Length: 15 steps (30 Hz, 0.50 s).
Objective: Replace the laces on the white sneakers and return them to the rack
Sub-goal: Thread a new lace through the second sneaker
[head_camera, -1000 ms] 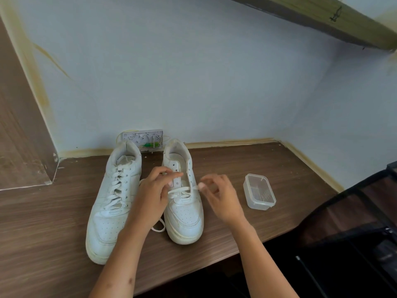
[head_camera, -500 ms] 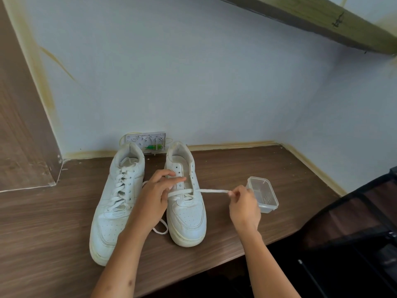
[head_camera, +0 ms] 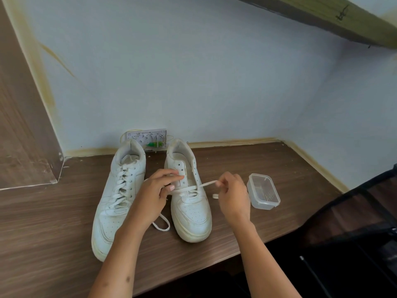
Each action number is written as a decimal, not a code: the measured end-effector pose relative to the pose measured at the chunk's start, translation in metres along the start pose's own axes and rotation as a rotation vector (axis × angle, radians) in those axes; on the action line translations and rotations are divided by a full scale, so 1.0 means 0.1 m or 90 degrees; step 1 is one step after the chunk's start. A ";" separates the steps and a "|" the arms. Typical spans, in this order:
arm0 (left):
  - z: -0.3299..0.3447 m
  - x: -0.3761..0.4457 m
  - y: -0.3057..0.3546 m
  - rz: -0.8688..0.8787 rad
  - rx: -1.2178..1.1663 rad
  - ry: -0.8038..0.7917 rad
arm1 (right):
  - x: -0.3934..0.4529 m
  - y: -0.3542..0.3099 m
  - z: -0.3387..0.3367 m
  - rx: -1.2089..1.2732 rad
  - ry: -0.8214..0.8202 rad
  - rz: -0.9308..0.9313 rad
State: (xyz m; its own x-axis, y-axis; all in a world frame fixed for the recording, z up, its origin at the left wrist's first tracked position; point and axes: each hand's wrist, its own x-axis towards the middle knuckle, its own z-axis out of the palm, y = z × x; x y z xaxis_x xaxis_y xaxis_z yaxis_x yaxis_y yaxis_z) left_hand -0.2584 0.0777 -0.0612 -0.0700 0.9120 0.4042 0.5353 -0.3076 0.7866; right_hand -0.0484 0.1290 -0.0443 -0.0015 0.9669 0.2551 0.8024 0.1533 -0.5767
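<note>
Two white sneakers stand side by side on the wooden desk (head_camera: 247, 168), toes toward me. The left sneaker (head_camera: 116, 203) is fully laced. The right sneaker (head_camera: 189, 203) is laced only across its lower eyelets. My left hand (head_camera: 152, 196) rests on the right sneaker's left eyelet row, fingers curled on the shoe's edge and lace. My right hand (head_camera: 233, 195) pinches the white lace (head_camera: 206, 184) just right of the shoe, its tip sticking out below the fingers. The lace's other end lies in a loop on the desk between the shoes.
A clear plastic container (head_camera: 263, 191) sits on the desk right of my right hand. A white socket plate (head_camera: 148, 138) with loose wires is on the wall behind the shoes. A dark chair (head_camera: 354, 233) stands at the lower right. A shelf (head_camera: 322, 16) hangs overhead.
My right hand pulled the lace out to the right, then came back closer to the shoe with the lace still pinched. My left hand stayed on the right sneaker.
</note>
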 end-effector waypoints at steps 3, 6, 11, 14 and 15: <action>0.01 0.01 -0.01 -0.003 -0.009 -0.006 | 0.01 0.10 -0.05 -0.016 0.041 0.081; 0.01 0.01 -0.01 -0.009 -0.024 -0.008 | 0.02 0.10 -0.05 0.011 -0.024 -0.002; 0.00 0.00 -0.02 -0.006 -0.007 -0.005 | 0.00 -0.07 0.05 0.074 -0.158 -0.178; 0.01 0.00 -0.02 0.003 0.002 -0.004 | -0.02 -0.09 0.07 0.035 -0.133 -0.201; 0.01 0.00 -0.02 0.005 0.004 -0.005 | -0.01 -0.08 0.06 0.003 -0.124 -0.193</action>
State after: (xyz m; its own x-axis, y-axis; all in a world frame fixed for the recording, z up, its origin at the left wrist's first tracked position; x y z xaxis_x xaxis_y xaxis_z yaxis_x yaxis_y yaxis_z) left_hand -0.2590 0.0785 -0.0635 -0.0593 0.9115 0.4069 0.5409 -0.3132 0.7806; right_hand -0.0581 0.1280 -0.0446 -0.3538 0.8976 0.2629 0.7447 0.4404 -0.5015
